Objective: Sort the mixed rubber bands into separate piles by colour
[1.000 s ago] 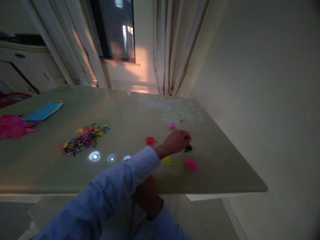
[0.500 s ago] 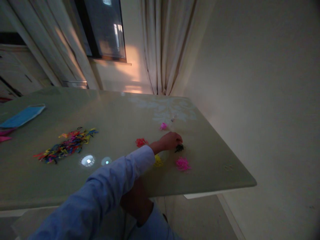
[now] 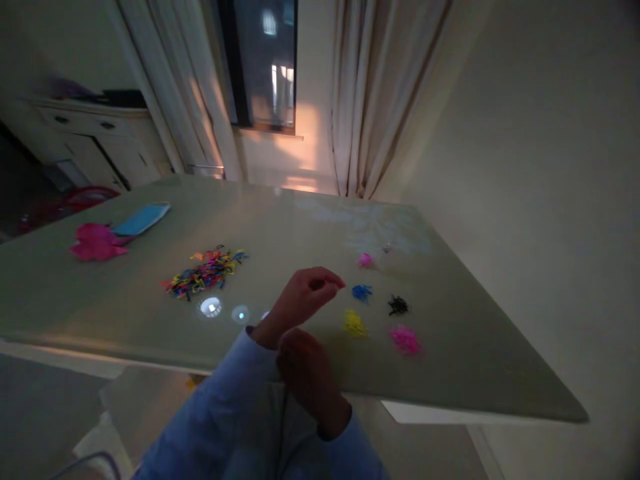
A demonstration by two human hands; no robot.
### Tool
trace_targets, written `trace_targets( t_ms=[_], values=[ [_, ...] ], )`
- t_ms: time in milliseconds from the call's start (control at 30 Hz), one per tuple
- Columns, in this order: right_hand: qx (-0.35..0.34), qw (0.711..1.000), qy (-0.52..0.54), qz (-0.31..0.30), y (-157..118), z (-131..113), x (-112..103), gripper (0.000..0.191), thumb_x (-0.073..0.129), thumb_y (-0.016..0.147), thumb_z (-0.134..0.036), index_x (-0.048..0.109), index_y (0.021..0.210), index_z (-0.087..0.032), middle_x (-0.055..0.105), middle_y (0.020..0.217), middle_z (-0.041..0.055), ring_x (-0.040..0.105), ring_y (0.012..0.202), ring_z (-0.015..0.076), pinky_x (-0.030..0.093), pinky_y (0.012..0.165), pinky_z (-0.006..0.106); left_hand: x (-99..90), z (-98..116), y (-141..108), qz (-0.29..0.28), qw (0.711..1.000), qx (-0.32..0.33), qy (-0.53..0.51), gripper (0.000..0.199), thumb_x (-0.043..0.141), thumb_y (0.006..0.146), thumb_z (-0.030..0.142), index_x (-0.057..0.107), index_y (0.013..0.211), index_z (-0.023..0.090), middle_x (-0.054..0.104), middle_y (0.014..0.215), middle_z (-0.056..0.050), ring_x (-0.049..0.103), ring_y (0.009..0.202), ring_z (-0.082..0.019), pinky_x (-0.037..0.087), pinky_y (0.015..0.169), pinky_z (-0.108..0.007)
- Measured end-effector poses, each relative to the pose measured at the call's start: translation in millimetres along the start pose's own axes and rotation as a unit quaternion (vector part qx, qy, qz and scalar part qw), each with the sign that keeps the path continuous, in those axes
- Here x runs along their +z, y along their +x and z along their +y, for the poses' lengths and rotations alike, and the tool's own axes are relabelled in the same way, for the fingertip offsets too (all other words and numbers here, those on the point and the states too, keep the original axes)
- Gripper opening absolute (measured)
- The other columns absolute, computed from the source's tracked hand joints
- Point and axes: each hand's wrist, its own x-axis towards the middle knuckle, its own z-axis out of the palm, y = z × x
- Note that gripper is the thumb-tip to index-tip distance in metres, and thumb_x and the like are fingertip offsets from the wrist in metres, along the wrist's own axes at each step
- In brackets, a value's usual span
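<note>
My left hand (image 3: 309, 299) reaches over the table, thumb and fingertips drawn together; anything between them is too small to make out. It is nearest a pile of blue rubber bands (image 3: 361, 293), just right of its fingertips. Below it, near the table edge, my right hand (image 3: 306, 365) is curled closed, its contents hidden. Yellow rubber bands (image 3: 355, 323) lie right of my hands. Farther right are black rubber bands (image 3: 399, 305) and pink rubber bands (image 3: 406, 340). A large mixed pile of coloured bands (image 3: 206, 273) lies to the left.
A small pink clump (image 3: 365, 260) and a tiny clear item (image 3: 387, 248) lie farther back on the table (image 3: 280, 227). At the left are a blue face mask (image 3: 144, 219) and a bright pink piece (image 3: 98, 243). A wall (image 3: 525, 200) runs along the right.
My left hand has drawn back leftward from the black bands, uncovering the blue pile; the red pile is now out of sight around my hand. My view has turned left.
</note>
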Motion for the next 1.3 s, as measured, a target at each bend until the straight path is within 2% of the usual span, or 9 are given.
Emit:
trace_targets(
  t_ms=[100,233,433,567,700,800,933,1067,1300],
  values=[
    [0.012,1.000,0.018,0.021,-0.3,-0.5,-0.7,0.016,0.054,0.086,-0.011,0.066,0.089,-0.020,0.067,0.086,0.0036,0.061,0.081,0.0162,0.046,0.074,0.026,-37.4,-19.3,-43.1,0.094,0.994,-0.056,0.001,0.023,0.055,0.077,0.029,0.073,0.082,0.015,0.068,0.069,-0.002,0.055,0.058,-0.011,0.042,0.054,-0.021],
    [-0.002,0.999,0.036,0.022,0.5,-1.3,-2.6,0.013,0.053,0.087,-0.015,0.065,0.088,-0.020,0.067,0.084,0.0035,0.061,0.081,0.0159,0.045,0.073,0.025,-78.0,-55.1,-87.0,0.203,0.971,-0.082,0.095,0.023,0.052,0.075,0.027,0.073,0.075,0.017,0.069,0.071,-0.003,0.059,0.063,-0.014,0.044,0.058,-0.024],
    [0.071,0.995,0.068,-0.007,9.8,-2.5,-9.6,0.013,0.057,0.086,-0.026,0.068,0.088,-0.019,0.068,0.080,0.0035,0.060,0.070,0.0140,0.046,0.064,0.024,-112.0,-89.9,-121.4,0.217,0.950,-0.063,0.216,0.024,0.048,0.077,0.021,0.072,0.075,0.019,0.071,0.078,-0.004,0.063,0.074,-0.017,0.046,0.071,-0.029],
    [0.132,0.983,0.114,-0.055,33.5,-19.8,-17.4,0.018,0.061,0.085,-0.031,0.069,0.096,-0.020,0.070,0.078,0.0034,0.061,0.064,0.0139,0.047,0.058,0.024,-116.3,-96.6,-127.5,0.224,0.957,-0.049,0.179,0.025,0.046,0.079,0.018,0.071,0.078,0.019,0.070,0.079,-0.003,0.063,0.077,-0.016,0.047,0.072,-0.028],
    [0.077,0.992,0.091,-0.051,88.4,-37.8,-15.0,0.022,0.062,0.084,-0.031,0.068,0.102,-0.021,0.072,0.089,0.0047,0.063,0.066,0.0137,0.048,0.060,0.025,-114.3,-96.5,-128.9,0.221,0.961,-0.041,0.159,0.024,0.047,0.078,0.015,0.070,0.080,0.019,0.069,0.080,-0.003,0.063,0.078,-0.016,0.048,0.073,-0.028],
    [0.050,0.998,-0.009,-0.030,144.5,-31.8,2.7,0.023,0.060,0.085,-0.026,0.068,0.104,-0.018,0.072,0.093,0.0057,0.064,0.069,0.0137,0.049,0.068,0.025,-113.7,-94.9,-129.8,0.216,0.964,-0.025,0.153,0.024,0.047,0.078,0.012,0.071,0.080,0.019,0.069,0.080,-0.003,0.063,0.077,-0.016,0.048,0.074,-0.027],
    [0.077,0.978,-0.179,-0.076,201.7,-7.3,37.5,0.023,0.054,0.086,-0.016,0.070,0.102,-0.014,0.072,0.098,0.0093,0.064,0.086,0.0172,0.046,0.080,0.026,-114.3,-93.8,-130.3,0.224,0.963,-0.027,0.146,0.025,0.048,0.076,0.009,0.071,0.079,0.018,0.069,0.080,-0.004,0.064,0.078,-0.016,0.048,0.074,-0.028],
    [0.064,0.970,-0.218,-0.087,221.3,3.7,58.2,0.023,0.054,0.087,-0.022,0.070,0.103,-0.015,0.071,0.100,0.0104,0.062,0.092,0.0200,0.043,0.081,0.027,-113.9,-94.6,-129.6,0.237,0.961,-0.023,0.138,0.025,0.047,0.076,0.009,0.070,0.077,0.019,0.069,0.079,-0.003,0.064,0.078,-0.016,0.048,0.075,-0.028],
    [0.048,0.958,-0.262,-0.107,232.9,-0.1,62.2,0.026,0.047,0.092,-0.024,0.073,0.095,-0.019,0.071,0.103,0.0085,0.061,0.094,0.0183,0.040,0.080,0.025,-113.3,-97.5,-129.5,0.241,0.962,-0.013,0.130,0.025,0.046,0.077,0.012,0.070,0.077,0.019,0.069,0.079,-0.003,0.064,0.077,-0.016,0.049,0.074,-0.028]
  ],
)
